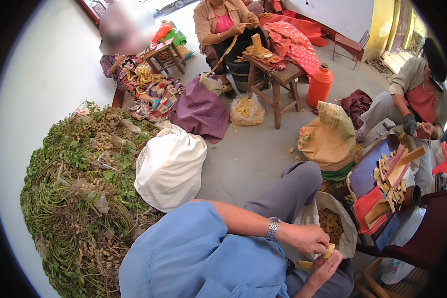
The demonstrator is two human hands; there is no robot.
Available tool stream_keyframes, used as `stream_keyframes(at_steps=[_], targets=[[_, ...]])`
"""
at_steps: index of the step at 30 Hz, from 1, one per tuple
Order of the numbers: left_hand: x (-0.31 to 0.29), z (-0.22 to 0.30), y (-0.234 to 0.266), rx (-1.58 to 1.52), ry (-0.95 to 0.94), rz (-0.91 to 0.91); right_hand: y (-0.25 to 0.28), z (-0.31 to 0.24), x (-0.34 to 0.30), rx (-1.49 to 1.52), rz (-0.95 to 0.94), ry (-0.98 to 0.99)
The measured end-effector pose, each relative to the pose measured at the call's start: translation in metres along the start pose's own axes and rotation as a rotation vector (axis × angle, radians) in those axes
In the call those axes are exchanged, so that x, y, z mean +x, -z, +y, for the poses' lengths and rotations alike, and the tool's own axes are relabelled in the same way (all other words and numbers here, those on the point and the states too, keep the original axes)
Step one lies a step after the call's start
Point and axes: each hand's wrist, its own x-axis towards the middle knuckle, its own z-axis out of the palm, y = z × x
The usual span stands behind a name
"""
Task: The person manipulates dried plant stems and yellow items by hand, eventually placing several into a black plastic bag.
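My left hand (309,239), below a metal watch (272,228), pinches a pale-yellow twisted strip (329,250). Closed on the lower part of the same strip, my right hand (325,270) sits just below it. One yellow end sticks out to the left between the hands; I cannot tell what the strip is made of. Right behind my hands stands an open whitish sack (350,218) with brown-yellow curled pieces (330,224) inside.
To my right, a low table (367,166) bears wooden blocks, red cloth and yellow pieces. A tan sack (328,136) stands beyond it. White sack (171,166) and heaped peanut plants (94,198) lie left. An orange flask (320,85) stands near a wooden stool (278,74). Several people sit around.
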Motion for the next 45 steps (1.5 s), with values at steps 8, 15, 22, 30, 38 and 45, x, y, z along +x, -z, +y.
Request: stream_keyframes(at_steps=[8,15,22,30,38,45], targets=[[-0.006,0.001,-0.005,-0.206,0.293,-0.082,-0.006,-0.018,-0.032,-0.730,0.021,0.352],[-0.029,0.009,-0.003,-0.293,0.387,-0.244,0.027,-0.022,-0.043,-0.870,-0.305,0.334],[-0.062,0.015,0.012,-0.221,0.512,-0.290,0.017,-0.017,-0.052,-0.761,-0.493,0.229],[-0.084,0.008,0.026,-0.257,0.544,-0.308,0.005,-0.017,-0.057,-0.668,-0.560,0.098],[-0.069,-0.024,0.046,-0.354,0.523,-0.392,-0.006,-0.030,-0.036,-0.890,-0.525,0.369],[-0.021,-0.003,0.032,-0.190,0.420,-0.443,-0.022,-0.038,-0.004,-1.066,-0.573,0.650]])
